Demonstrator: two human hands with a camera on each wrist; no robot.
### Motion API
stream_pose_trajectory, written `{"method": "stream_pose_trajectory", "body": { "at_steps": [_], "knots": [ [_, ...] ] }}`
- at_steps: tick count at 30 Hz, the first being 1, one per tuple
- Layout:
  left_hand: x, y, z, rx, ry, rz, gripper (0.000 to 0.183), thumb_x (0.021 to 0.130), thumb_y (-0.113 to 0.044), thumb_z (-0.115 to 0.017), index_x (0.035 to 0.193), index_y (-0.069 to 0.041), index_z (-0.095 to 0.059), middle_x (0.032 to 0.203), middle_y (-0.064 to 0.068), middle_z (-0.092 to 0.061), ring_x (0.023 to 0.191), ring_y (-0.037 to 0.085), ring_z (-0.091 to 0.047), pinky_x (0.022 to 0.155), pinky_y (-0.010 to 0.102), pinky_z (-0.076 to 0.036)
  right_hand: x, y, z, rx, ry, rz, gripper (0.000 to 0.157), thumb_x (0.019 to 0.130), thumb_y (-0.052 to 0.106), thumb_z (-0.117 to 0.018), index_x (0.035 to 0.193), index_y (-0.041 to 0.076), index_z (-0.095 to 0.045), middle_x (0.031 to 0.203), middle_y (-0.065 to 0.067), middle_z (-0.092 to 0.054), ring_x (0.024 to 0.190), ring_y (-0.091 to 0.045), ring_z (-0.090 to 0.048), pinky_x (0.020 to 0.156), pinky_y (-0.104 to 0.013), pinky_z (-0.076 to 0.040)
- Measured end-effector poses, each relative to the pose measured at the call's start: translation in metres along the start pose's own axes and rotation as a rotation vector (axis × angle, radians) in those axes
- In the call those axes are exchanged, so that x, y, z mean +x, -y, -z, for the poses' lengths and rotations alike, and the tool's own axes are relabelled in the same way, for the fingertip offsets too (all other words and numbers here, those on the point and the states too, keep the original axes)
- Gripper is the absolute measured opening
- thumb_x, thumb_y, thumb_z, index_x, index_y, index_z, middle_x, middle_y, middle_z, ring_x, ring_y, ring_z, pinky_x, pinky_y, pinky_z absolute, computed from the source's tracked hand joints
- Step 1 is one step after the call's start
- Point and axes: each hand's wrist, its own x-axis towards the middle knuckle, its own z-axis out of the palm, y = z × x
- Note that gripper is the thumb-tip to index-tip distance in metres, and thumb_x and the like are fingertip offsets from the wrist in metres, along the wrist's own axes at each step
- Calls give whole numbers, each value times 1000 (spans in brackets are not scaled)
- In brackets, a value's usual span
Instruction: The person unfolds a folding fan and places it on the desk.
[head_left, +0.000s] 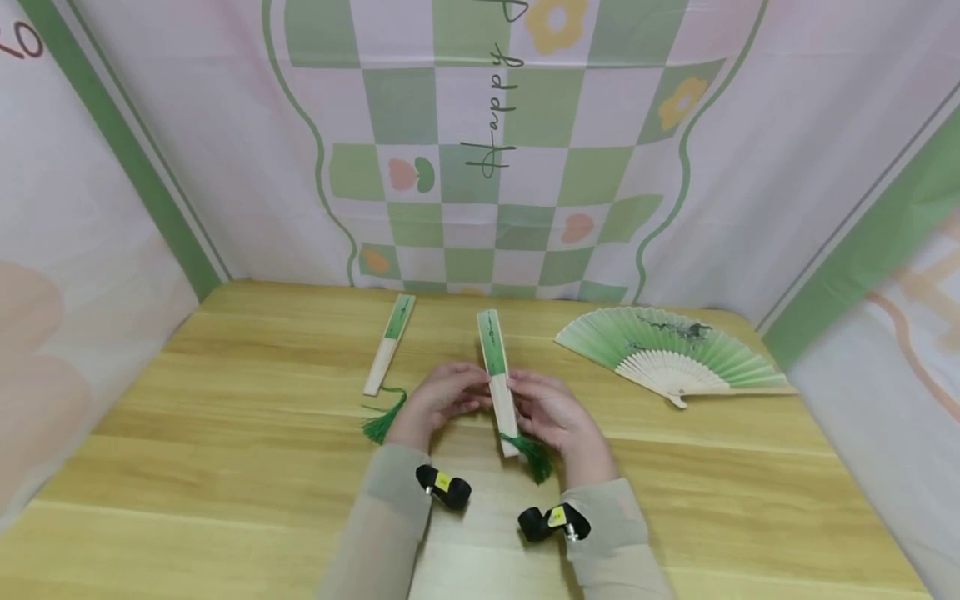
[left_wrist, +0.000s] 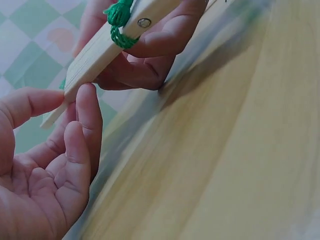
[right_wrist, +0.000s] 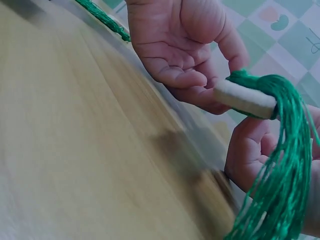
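A folded hand fan, half green with dark print and half pale wood, is held up between both hands over the table. From its lower end hangs a green tassel, looped by a metal rivet in the left wrist view. My left hand pinches one edge of the fan between thumb and fingertip, where a thin pale strip juts from the stack. At the opposite edge, my right hand grips it with thumb and fingers. The right wrist view shows the fan end-on, its tassel covering part of my right hand.
A second folded fan lies left of my hands, its green tassel beside my left wrist. At the back right, an opened green fan is spread on the wooden table. Printed curtains stand behind and along both sides.
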Motion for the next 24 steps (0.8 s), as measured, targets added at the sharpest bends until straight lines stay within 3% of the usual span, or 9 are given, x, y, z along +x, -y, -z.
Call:
{"method": "stream_pose_trajectory", "body": {
  "at_steps": [4, 10, 14, 24],
  "knots": [
    [1, -3, 1, 20, 5, 15, 27, 95, -12, -62, 118, 3, -64, 87, 2, -71, 72, 10, -67, 65, 17, -53, 0, 0, -1, -14, 22, -3, 20, 104, 7, -45, 120, 6, -55, 98, 4, -70, 91, -10, -64, 77, -20, -50],
    [2, -7, 1, 21, 25, 23, 31, 95, -13, -62, 120, 5, -63, 81, -1, -70, 70, 8, -68, 64, 17, -53, 1, 3, -2, -45, 43, -3, 42, 106, 9, -41, 144, -8, -34, 100, 5, -67, 93, -9, -62, 80, -20, -50],
    [4, -6, 0, 10, 9, 16, 30, 95, -14, -62, 119, 5, -64, 81, 0, -70, 68, 8, -68, 62, 16, -52, 3, 4, -1, -51, 56, 1, 45, 106, 9, -41, 146, -8, -31, 102, 5, -66, 94, -8, -61, 81, -20, -50],
    [12, -9, -2, 27, -15, -16, 31, 94, -13, -61, 117, 5, -66, 81, 2, -71, 68, 10, -69, 62, 17, -53, 4, 9, 2, 27, 100, 7, 33, 107, 7, -35, 138, -4, -37, 103, 2, -67, 95, -10, -64, 80, -20, -52]
  ]
}}
